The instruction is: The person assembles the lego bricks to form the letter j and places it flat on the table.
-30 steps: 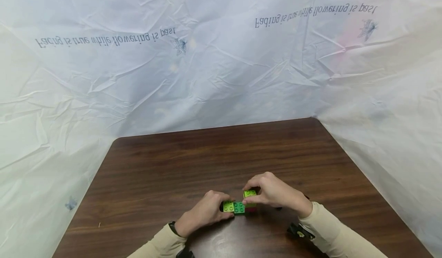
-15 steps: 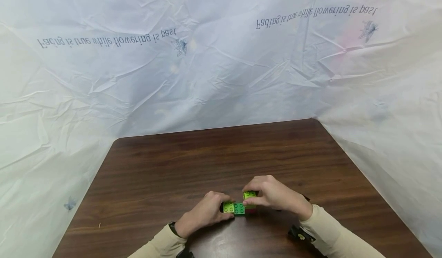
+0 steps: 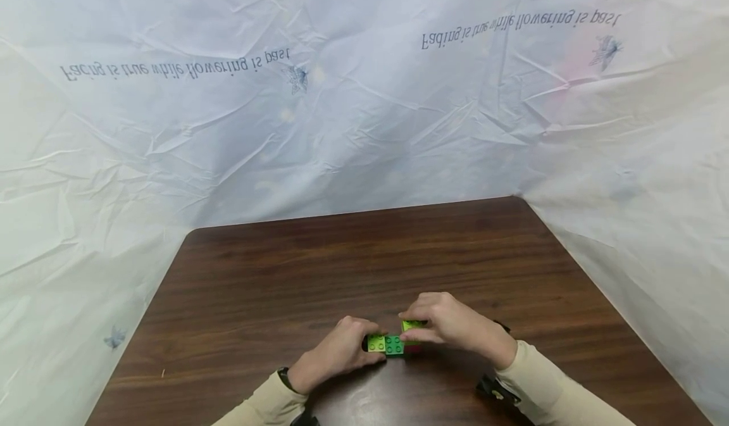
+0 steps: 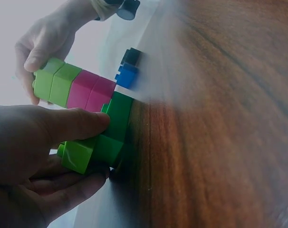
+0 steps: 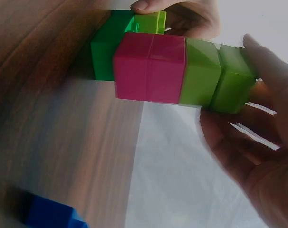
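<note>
On the table, my left hand [image 3: 338, 350] holds one end of a toy brick build, its thumb and fingers about a lime brick [image 4: 80, 156] and the green brick [image 4: 119, 116] underneath. From the green brick's other end rises a stack: two pink bricks [image 5: 165, 69], then a lime brick [image 5: 199, 71]. Topmost is a second lime brick [image 5: 236, 78], pinched between the thumb and fingers of my right hand [image 3: 455, 325]. In the right wrist view it sits slightly tilted, with a thin seam against the lime brick below. Its studs are partly covered by the right hand.
A blue brick [image 4: 127, 76] and a dark brick [image 4: 132, 57] stand on the brown wooden table [image 3: 342, 268], beyond the stack in the left wrist view. A pale printed sheet [image 3: 364, 128] hangs behind and beside the table.
My right hand has come down a little and slightly nearer, with the top lime brick in its fingers. The left hand keeps its place on the build.
</note>
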{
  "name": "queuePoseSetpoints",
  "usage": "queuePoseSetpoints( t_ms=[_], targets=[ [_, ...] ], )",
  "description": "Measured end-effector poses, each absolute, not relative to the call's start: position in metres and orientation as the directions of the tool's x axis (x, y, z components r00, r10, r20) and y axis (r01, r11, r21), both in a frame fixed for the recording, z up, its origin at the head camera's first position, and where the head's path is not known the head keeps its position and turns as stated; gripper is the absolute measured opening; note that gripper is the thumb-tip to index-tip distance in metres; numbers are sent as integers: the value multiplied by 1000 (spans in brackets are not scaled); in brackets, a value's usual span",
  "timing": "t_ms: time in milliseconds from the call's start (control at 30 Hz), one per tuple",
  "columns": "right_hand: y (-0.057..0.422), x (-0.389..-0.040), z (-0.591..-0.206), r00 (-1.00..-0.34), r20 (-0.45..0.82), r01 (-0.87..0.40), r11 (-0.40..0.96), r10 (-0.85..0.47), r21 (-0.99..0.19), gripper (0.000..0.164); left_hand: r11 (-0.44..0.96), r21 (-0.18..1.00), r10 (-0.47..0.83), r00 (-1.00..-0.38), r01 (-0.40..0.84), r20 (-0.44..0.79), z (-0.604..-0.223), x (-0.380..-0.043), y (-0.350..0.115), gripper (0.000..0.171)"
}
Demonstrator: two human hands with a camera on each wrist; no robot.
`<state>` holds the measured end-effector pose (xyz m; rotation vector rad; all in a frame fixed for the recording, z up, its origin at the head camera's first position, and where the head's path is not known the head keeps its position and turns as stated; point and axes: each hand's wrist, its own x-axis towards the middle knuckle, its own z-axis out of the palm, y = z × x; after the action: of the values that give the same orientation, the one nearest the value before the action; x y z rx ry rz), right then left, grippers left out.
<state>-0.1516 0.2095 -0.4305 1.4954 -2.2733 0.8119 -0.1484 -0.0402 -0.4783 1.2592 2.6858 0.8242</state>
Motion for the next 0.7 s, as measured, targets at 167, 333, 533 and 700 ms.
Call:
queuePoseSetpoints(
  t_ms=[167,333,533,700],
  targets=[
    [206,-153,-433,-423,536,-902,282,-731,-327,23,503,491,735,-651,712,191,-480,-149,-44,32],
    [206,-154,-435,-476,524,-870,291,-706,-398,24,508,483,731,-653,713,196,-478,-150,-44,32],
    [207,-153,-435,-574,447,-806,376,-687,-457,30,525,480,725,-664,703,181,-479,-151,-43,33],
    [208,-147,-436,-670,366,-715,427,-646,-554,33,531,487,725,-669,693,161,-481,-150,-42,33]
  ],
)
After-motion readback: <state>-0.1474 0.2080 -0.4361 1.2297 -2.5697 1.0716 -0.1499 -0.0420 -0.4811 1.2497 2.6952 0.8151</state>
